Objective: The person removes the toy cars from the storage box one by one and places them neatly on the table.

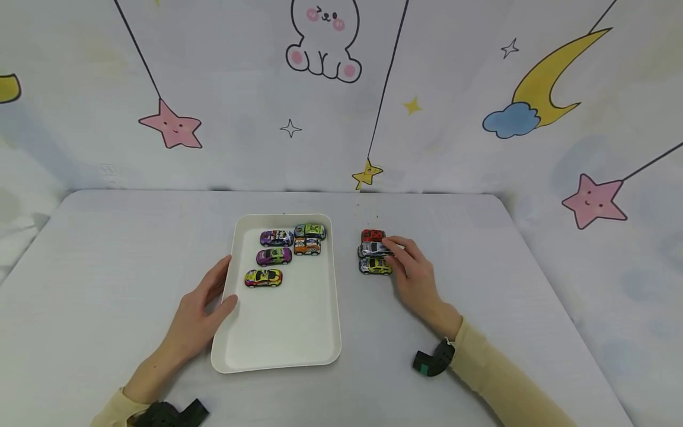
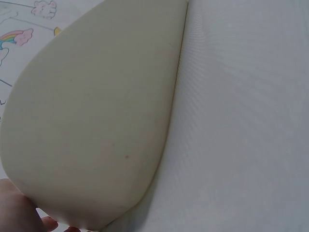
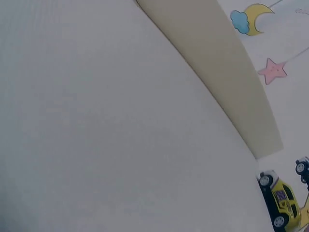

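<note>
A white tray (image 1: 277,338) lies on the table and holds several toy cars, among them a purple one (image 1: 274,256) and a yellow-red one (image 1: 263,277). My left hand (image 1: 226,284) grips the tray's left rim, thumb on the inside; the left wrist view shows the tray's wall (image 2: 96,121) close up. To the right of the tray a red car (image 1: 373,235), a silver car (image 1: 373,249) and a yellow car (image 1: 375,266) stand in a row. My right hand (image 1: 396,252) pinches the right end of the silver car. The yellow car (image 3: 280,205) also shows in the right wrist view.
The pale table (image 1: 107,249) stretches wide on both sides of the tray. A printed backdrop (image 1: 341,89) with stars, a moon and a bunny hangs behind the far edge. The near half of the tray holds no cars.
</note>
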`<state>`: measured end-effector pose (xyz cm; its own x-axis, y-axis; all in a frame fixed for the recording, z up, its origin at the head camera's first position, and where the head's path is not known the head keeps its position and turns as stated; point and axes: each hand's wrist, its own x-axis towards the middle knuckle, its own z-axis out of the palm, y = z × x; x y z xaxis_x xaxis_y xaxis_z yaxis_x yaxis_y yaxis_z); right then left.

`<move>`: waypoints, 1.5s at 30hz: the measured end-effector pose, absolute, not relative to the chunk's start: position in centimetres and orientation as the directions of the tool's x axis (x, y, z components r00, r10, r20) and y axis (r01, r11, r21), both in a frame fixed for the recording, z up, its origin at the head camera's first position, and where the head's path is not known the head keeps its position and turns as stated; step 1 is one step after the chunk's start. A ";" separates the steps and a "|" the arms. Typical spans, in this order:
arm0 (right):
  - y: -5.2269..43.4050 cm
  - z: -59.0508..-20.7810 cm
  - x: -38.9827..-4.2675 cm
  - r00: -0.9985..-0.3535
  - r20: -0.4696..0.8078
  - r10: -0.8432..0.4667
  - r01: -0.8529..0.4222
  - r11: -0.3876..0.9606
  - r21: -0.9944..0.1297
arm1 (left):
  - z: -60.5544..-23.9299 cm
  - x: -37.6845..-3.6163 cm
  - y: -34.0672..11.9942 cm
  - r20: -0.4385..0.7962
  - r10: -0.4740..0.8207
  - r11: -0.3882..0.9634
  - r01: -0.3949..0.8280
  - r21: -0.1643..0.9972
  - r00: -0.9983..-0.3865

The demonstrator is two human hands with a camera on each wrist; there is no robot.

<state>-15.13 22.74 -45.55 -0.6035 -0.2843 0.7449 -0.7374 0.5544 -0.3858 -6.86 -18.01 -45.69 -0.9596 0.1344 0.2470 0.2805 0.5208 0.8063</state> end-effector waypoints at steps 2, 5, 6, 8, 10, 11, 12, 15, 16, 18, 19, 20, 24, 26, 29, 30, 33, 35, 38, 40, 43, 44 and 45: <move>23.4 -45.5 -15.3 -0.624 0.735 -0.264 -0.712 0.580 -0.397 | -45.6 -6.9 -18.0 0.247 0.134 0.523 0.280 0.805 -0.960; 24.3 -45.7 -15.8 -0.661 0.713 -0.234 -0.671 0.610 -0.421 | -45.6 -6.8 -17.9 0.244 0.132 0.523 0.277 0.806 -0.961; 24.7 -45.7 -16.0 -0.672 0.705 -0.226 -0.658 0.618 -0.429 | -45.5 -6.8 -17.9 0.242 0.131 0.523 0.274 0.807 -0.961; 25.3 -45.8 -16.3 -0.692 0.689 -0.216 -0.639 0.629 -0.444 | -45.5 -6.8 -17.9 0.239 0.131 0.521 0.272 0.809 -0.962; 25.9 -45.9 -16.6 -0.708 0.675 -0.206 -0.621 0.638 -0.456 | -45.5 -6.8 -17.8 0.237 0.130 0.520 0.270 0.810 -0.963; 26.2 -46.0 -16.8 -0.711 0.674 -0.201 -0.615 0.643 -0.457 | -45.5 -6.8 -17.8 0.237 0.130 0.520 0.269 0.810 -0.963; 26.4 -46.0 -17.0 -0.712 0.674 -0.197 -0.613 0.644 -0.459 | -45.5 -6.8 -17.8 0.237 0.130 0.522 0.269 0.809 -0.963; 27.2 -46.0 -17.4 -0.715 0.674 -0.187 -0.602 0.654 -0.457 | -45.5 -6.8 -17.8 0.235 0.129 0.525 0.268 0.808 -0.963; 27.4 -45.9 -17.5 -0.718 0.671 -0.185 -0.598 0.656 -0.459 | -45.5 -6.8 -17.8 0.236 0.129 0.524 0.269 0.808 -0.963; 27.7 -45.8 -17.6 -0.735 0.651 -0.188 -0.585 0.662 -0.469 | -45.4 -6.8 -17.8 0.236 0.130 0.525 0.269 0.807 -0.963; 27.8 -45.7 -17.6 -0.747 0.637 -0.190 -0.573 0.668 -0.474 | -45.4 -6.8 -17.7 0.236 0.130 0.526 0.268 0.807 -0.963; 27.8 -45.6 -17.6 -0.759 0.622 -0.190 -0.563 0.670 -0.483 | -45.4 -6.8 -17.7 0.236 0.130 0.527 0.268 0.806 -0.963; 27.9 -45.4 -17.5 -0.806 0.561 -0.189 -0.522 0.674 -0.522 | -45.6 -6.8 -17.7 0.222 0.129 0.534 0.256 0.806 -0.967; 27.9 -45.4 -17.6 -0.828 0.530 -0.182 -0.496 0.679 -0.541 | -45.8 -6.8 -17.8 0.215 0.124 0.538 0.248 0.806 -0.969; 27.9 -45.6 -17.6 -0.854 0.492 -0.168 -0.457 0.695 -0.556 | -46.0 -6.8 -17.9 0.211 0.118 0.541 0.241 0.805 -0.970; 27.9 -45.7 -17.6 -0.861 0.481 -0.164 -0.445 0.701 -0.557 | -46.0 -6.9 -17.9 0.212 0.118 0.541 0.242 0.806 -0.970; 27.8 -45.7 -17.7 -0.871 0.463 -0.166 -0.430 0.714 -0.552 | -46.1 -6.8 -18.1 0.216 0.119 0.538 0.246 0.806 -0.969; 27.7 -45.7 -17.7 -0.870 0.461 -0.172 -0.431 0.719 -0.546 | -46.1 -6.8 -18.1 0.219 0.119 0.534 0.249 0.808 -0.968; 27.6 -45.7 -17.7 -0.866 0.466 -0.183 -0.438 0.726 -0.529 | -46.1 -6.8 -18.1 0.224 0.118 0.531 0.252 0.809 -0.968; 27.6 -45.7 -17.7 -0.866 0.465 -0.183 -0.436 0.731 -0.525 | -46.0 -6.8 -18.1 0.227 0.120 0.530 0.255 0.809 -0.967; 27.6 -45.7 -17.6 -0.868 0.464 -0.178 -0.431 0.733 -0.526 | -45.9 -6.8 -18.1 0.234 0.127 0.529 0.265 0.806 -0.964; 27.6 -45.7 -17.6 -0.868 0.464 -0.176 -0.431 0.732 -0.528 | -45.8 -6.8 -18.0 0.237 0.129 0.528 0.269 0.805 -0.963; 27.6 -45.7 -17.6 -0.867 0.466 -0.175 -0.432 0.730 -0.530 | -45.7 -6.8 -18.0 0.240 0.131 0.527 0.273 0.805 -0.962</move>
<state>-17.60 27.65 -45.68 -0.8672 -0.1752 0.4660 -0.4321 0.7300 -0.5296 -6.83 -18.03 -45.74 -0.9618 0.1313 0.2402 0.2729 0.5268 0.8050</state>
